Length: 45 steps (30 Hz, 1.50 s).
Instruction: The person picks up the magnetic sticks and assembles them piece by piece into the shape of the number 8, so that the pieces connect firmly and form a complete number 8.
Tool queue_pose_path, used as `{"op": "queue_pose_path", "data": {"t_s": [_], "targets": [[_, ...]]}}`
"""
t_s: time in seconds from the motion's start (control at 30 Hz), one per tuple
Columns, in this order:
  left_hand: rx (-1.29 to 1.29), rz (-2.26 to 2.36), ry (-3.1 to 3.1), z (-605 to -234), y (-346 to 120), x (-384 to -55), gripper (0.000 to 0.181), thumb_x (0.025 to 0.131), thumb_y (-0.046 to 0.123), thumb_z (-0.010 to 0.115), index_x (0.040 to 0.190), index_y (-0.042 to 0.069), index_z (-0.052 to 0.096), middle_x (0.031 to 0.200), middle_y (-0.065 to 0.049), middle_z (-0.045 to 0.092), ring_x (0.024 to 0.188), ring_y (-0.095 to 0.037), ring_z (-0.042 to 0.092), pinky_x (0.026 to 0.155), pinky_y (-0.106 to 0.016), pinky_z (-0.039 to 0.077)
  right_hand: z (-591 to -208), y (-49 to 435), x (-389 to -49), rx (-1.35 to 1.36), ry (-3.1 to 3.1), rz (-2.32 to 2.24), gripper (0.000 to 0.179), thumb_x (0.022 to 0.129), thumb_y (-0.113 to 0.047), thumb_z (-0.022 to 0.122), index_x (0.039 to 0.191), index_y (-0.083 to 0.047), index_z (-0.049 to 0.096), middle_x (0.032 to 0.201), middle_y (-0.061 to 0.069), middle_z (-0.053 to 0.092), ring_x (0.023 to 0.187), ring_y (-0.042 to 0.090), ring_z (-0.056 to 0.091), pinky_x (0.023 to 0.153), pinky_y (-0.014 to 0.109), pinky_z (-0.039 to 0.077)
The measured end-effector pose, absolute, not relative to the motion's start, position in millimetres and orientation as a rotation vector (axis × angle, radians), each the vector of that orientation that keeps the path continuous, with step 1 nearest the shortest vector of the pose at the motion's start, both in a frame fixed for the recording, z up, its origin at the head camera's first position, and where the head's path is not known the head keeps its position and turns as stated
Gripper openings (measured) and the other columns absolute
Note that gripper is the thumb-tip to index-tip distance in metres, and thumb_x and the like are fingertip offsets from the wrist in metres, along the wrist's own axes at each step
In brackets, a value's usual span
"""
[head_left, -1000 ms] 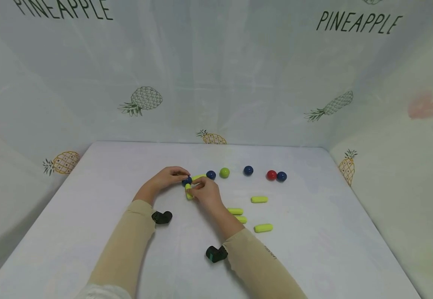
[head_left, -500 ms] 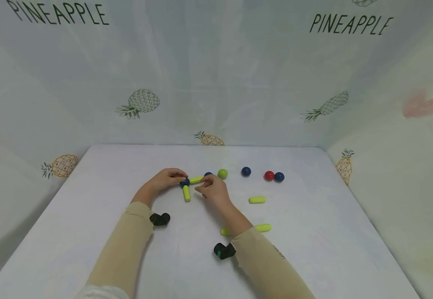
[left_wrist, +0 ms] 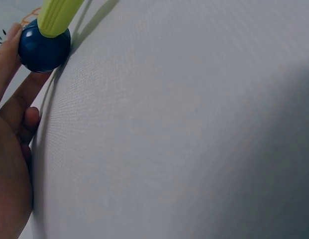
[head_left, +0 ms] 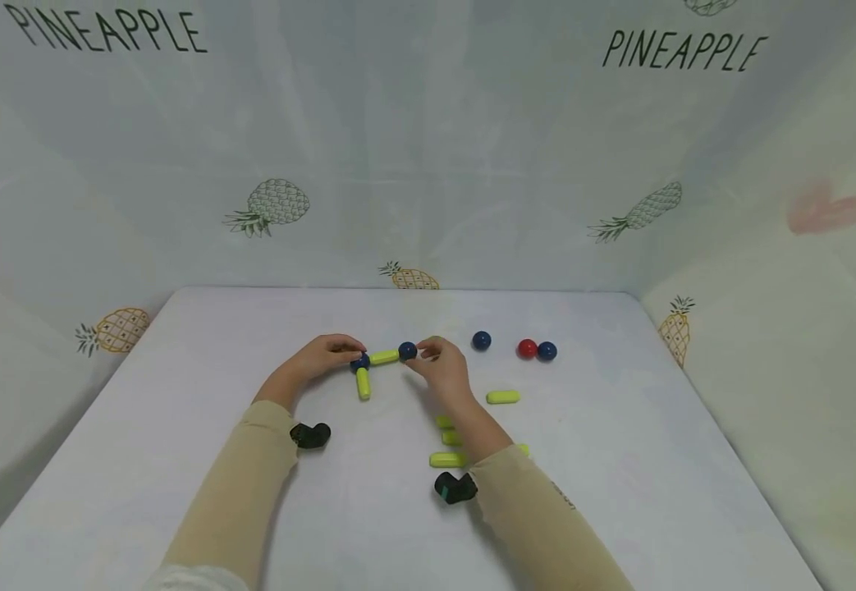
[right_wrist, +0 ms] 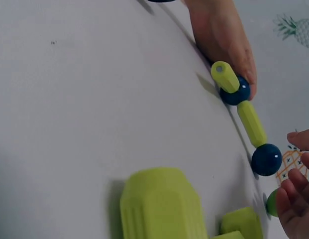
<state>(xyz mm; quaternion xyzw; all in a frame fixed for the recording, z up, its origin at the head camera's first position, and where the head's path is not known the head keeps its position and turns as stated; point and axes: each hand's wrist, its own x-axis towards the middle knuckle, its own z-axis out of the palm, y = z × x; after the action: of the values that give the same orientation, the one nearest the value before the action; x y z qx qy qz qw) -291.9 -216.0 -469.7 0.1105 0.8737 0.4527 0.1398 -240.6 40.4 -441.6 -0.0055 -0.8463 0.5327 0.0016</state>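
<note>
In the head view my left hand (head_left: 327,355) pinches a blue ball (head_left: 359,362) on the white table, thumb and fingertips on its sides in the left wrist view. A yellow-green rod (head_left: 363,384) with a grey end dot sticks out from this ball towards me. Another yellow-green rod (head_left: 384,358) runs from it to a second blue ball (head_left: 408,351). Beside that second ball is my right hand (head_left: 444,371), its thumb and fingers spread. The right wrist view shows a gap between those fingers and the ball. A green ball (right_wrist: 272,203) lies partly hidden behind the right hand.
Farther right lie a blue ball (head_left: 482,341), a red ball (head_left: 527,349) and another blue ball (head_left: 547,351) side by side. A loose rod (head_left: 503,397) lies before them. Several more rods (head_left: 447,460) lie around my right forearm, partly covered by it.
My right hand has let go of the rod nearest me and moved right to the second blue ball. My left hand stays on its ball. The green ball is now covered in the head view.
</note>
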Motion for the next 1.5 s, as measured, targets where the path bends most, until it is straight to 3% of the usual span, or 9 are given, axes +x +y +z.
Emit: {"op": "queue_pose_path", "data": {"t_s": [0.3,0.87,1.1,1.5], "targets": [[0.299,1.303,2.528,-467.6,-214.5,-290.3,0.028,0.096,0.028,0.064,0.119,0.012,0.068,0.12,-0.007,0.063,0.119,-0.029,0.051,0.107,-0.051,0.033,-440.5,51.9,-246.8,-0.029,-2.624,1.653,0.032,0.08,-0.011,0.079,0.109,-0.003,0.069,0.103,0.01,0.062,0.089,0.023,0.058,0.074,0.033,0.051],[0.302,1.292,2.547,-464.6,-213.9,-286.7,0.029,0.096,0.029,0.064,0.119,0.01,0.069,0.12,-0.01,0.064,0.119,-0.031,0.051,0.106,-0.052,0.033,-442.7,56.4,-260.2,-0.116,-2.671,1.522,0.026,0.079,-0.01,0.08,0.104,-0.006,0.072,0.116,0.016,0.054,0.102,0.029,0.053,0.088,0.038,0.05],[0.291,1.29,2.544,-462.6,-212.7,-286.2,0.03,0.096,0.029,0.064,0.119,0.01,0.069,0.119,-0.009,0.064,0.118,-0.03,0.051,0.106,-0.051,0.033,-444.2,59.6,-268.1,-0.135,-2.681,1.56,0.032,0.081,-0.008,0.078,0.112,-0.005,0.069,0.123,0.018,0.053,0.115,0.033,0.051,0.098,0.042,0.045],[0.293,1.271,2.55,-464.8,-213.3,-288.3,0.029,0.096,0.027,0.064,0.119,0.01,0.069,0.122,-0.01,0.063,0.119,-0.03,0.051,0.107,-0.051,0.033,-454.0,59.5,-275.7,-0.167,-2.68,1.566,0.035,0.084,-0.01,0.076,0.117,-0.007,0.067,0.117,0.016,0.058,0.108,0.031,0.055,0.094,0.042,0.046]]}}
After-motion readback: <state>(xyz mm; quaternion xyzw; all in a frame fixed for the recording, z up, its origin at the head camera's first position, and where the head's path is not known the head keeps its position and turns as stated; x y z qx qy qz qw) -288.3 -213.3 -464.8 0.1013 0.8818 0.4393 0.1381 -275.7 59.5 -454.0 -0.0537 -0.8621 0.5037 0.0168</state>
